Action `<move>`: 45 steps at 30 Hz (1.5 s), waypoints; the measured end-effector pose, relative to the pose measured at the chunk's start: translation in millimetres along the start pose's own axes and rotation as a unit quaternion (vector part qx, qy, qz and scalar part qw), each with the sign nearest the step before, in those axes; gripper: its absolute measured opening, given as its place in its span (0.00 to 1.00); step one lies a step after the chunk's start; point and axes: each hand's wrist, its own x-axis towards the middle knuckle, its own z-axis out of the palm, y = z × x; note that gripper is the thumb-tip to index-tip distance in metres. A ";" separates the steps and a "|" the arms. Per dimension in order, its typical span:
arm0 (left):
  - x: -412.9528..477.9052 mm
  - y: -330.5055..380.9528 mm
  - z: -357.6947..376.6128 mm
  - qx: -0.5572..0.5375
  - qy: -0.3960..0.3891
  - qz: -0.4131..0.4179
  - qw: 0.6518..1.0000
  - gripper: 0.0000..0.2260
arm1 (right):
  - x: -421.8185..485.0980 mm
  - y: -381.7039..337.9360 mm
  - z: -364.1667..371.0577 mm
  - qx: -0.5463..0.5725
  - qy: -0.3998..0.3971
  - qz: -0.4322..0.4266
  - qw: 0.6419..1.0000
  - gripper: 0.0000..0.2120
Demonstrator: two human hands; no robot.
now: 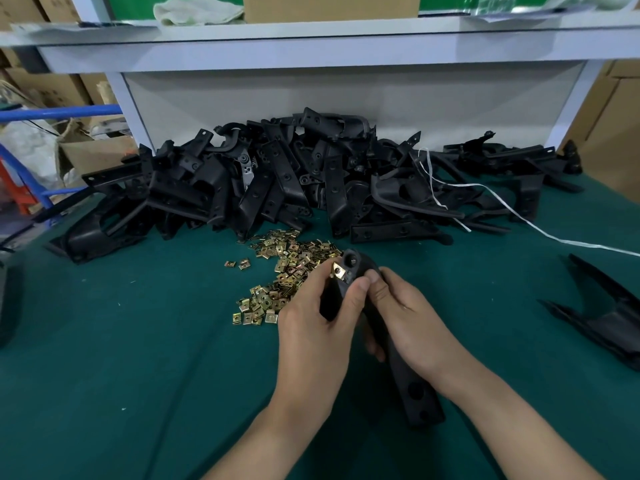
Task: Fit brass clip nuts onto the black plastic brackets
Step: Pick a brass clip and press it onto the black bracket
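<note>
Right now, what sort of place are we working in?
Most likely a small factory assembly bench: a heap of black plastic brackets and loose brass clip nuts on a green-covered table, with cardboard boxes beside it.

Both bare forearms run from the lower edge toward the middle of the view, where the hands meet side by side, backs to the camera. The left hand (317, 323) curls its fingers round the upper end of a black plastic bracket (414, 389), with its thumb laid on the bracket's face just below a brass clip nut (337, 270). The right hand (410, 323) grips the bracket from the right with its fingers wrapped beneath, and its thumb tip lies right beside the left thumb.
</note>
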 end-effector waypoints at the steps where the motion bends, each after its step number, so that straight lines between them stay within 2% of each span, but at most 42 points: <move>1: -0.2 -0.5 0.3 -0.002 0.001 -0.003 1.000 0.07 | 0.2 0.2 0.1 0.000 0.001 0.001 1.000 0.16; 11: -1.5 -2.5 1.8 -0.007 0.005 -0.033 0.999 0.14 | 1.3 1.1 0.8 -0.008 0.005 -0.002 1.000 0.15; 23: 0.8 1.0 0.0 0.036 -0.001 -0.007 0.999 0.09 | 1.3 0.4 0.9 -0.012 0.007 -0.012 1.000 0.14; 31: 0.9 2.9 0.5 -0.028 0.026 -0.050 0.998 0.13 | 0.6 -1.4 2.0 -0.006 0.014 -0.009 1.000 0.14; 38: 4.7 4.1 -2.3 -0.036 0.011 -0.038 0.999 0.11 | 0.7 -0.2 2.0 -0.016 0.010 -0.007 1.000 0.15; 45: 4.9 3.2 -2.4 -0.011 0.018 -0.031 0.999 0.14 | 1.7 0.2 2.6 -0.032 0.017 -0.014 0.999 0.15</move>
